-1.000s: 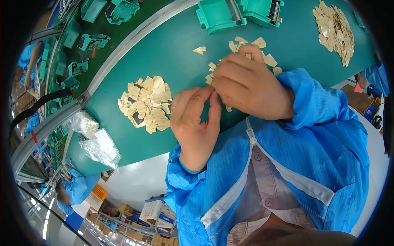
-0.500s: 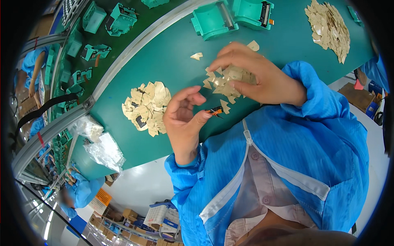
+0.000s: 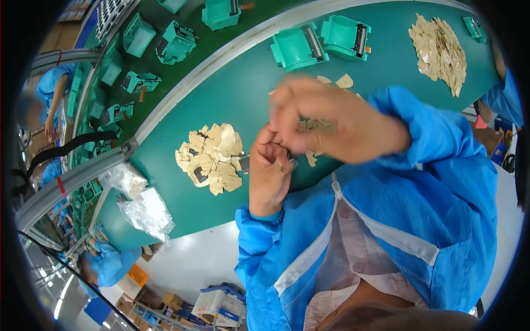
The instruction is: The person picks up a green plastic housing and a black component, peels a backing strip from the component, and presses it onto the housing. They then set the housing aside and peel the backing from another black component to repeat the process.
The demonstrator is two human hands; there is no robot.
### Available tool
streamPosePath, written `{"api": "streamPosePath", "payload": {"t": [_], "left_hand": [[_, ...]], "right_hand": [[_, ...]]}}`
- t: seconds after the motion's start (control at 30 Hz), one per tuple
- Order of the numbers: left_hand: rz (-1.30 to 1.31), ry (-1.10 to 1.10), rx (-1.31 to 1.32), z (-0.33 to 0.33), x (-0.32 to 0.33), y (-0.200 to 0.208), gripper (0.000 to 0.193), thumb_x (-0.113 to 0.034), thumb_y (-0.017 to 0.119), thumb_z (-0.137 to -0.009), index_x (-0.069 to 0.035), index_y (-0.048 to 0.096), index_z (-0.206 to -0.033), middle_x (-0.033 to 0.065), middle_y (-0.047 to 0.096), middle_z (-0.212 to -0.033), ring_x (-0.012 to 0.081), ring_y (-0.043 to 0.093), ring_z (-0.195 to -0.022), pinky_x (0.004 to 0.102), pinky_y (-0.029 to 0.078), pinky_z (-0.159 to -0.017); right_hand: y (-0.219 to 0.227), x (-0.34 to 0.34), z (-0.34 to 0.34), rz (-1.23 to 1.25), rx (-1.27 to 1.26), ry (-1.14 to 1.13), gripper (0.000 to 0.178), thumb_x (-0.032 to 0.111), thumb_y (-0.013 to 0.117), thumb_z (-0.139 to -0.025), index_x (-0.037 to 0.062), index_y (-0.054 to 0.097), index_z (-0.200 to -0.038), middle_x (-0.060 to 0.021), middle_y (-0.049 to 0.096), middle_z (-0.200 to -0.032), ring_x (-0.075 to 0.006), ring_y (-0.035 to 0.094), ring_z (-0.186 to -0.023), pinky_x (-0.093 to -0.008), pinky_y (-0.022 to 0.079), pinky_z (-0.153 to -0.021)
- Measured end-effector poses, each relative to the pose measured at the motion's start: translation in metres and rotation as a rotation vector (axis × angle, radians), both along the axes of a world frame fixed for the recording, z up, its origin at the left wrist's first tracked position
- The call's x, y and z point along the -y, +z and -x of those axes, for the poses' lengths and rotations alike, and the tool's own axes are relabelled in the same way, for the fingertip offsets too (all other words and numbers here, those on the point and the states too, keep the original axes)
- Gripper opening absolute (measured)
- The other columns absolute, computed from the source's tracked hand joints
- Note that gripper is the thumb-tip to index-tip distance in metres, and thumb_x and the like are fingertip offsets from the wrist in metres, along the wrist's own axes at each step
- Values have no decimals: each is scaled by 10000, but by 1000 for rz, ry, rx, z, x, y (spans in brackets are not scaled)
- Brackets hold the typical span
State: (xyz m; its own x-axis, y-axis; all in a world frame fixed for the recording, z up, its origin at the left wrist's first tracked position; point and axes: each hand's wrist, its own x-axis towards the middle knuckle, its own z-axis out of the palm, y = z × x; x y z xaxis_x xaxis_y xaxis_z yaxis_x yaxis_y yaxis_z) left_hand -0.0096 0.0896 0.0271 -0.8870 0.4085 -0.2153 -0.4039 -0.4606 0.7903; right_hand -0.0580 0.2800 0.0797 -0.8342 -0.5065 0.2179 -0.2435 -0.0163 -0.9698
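Observation:
My left hand [image 3: 270,174] is curled over the green tabletop [image 3: 215,105], its fingers bent in toward the thumb. What it pinches is mostly hidden; only a small glint shows by the thumb tip. My right hand [image 3: 339,124] is smeared by motion and reaches across to the left fingertips, so its grip is unclear. Beneath it lie loose beige paper-like pieces [image 3: 312,158], largely covered. To the left of my left hand, a heap of beige pieces [image 3: 218,146] has dark flat parts [image 3: 200,176] among it.
Two green plastic housings [image 3: 295,47] stand at the back, and a larger beige pile [image 3: 439,55] lies far right. Clear plastic bags [image 3: 146,215] rest at the table's left edge. Beyond a metal rail [image 3: 182,94], several green assemblies [image 3: 176,43] sit. Other people work at left and right.
My right hand has come left and down to meet my left hand. The small black-and-orange part seen at my left thumb is now out of sight. The view has shifted slightly.

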Motion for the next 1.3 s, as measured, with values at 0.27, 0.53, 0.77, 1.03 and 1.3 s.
{"api": "streamPosePath", "payload": {"t": [0.27, 0.53, 0.77, 1.03, 1.3], "left_hand": [[144, 141, -40, 1, -1, 15, 214, -126, 597, -996, 1, 604, -1168, 35, 609, -904, 122, 554, -858, 270, 447, -814], [427, 288, -177, -3, 5, 23, 229, -23, 607, -962, 6, 592, -1188, 41, 620, -949, 121, 569, -903, 264, 452, -847], [564, 541, -503, 9, 11, 33, 757, -201, 781, -832, -2, 391, -1449, 135, 451, -1372, 248, 450, -1279, 414, 336, -1089], [437, 187, -249, -3, 5, 48, 348, -13, 739, -843, 2, 661, -1182, 60, 633, -1044, 132, 579, -964, 255, 438, -881], [584, 68, -135, -5, 0, 50, 335, 32, 691, -810, -16, 689, -1141, 32, 616, -947, 100, 572, -857, 228, 438, -800]], "right_hand": [[-36, 39, 196, -726, -481, -492, 629, 233, 698, -894, 92, 388, -1422, -204, 595, -1195, -372, 547, -1169, -497, 391, -972], [-32, 47, 204, -824, -191, -326, 851, 70, 643, -858, 121, 150, -1550, -176, 682, -887, -367, 662, -810, -509, 455, -857], [21, 5, 55, 104, 558, 6, 813, 185, 749, -908, 30, 225, -1510, -109, 673, -1045, -176, 619, -999, -330, 481, -875], [-6, -20, -18, -34, 330, -113, 575, 198, 726, -920, 56, 430, -1392, -83, 628, -1079, -162, 583, -1020, -295, 452, -876], [6, -26, -31, -102, 145, -151, 105, 10, 645, -871, 45, 547, -861, -93, 555, -980, -205, 548, -989, -342, 416, -890]]}}
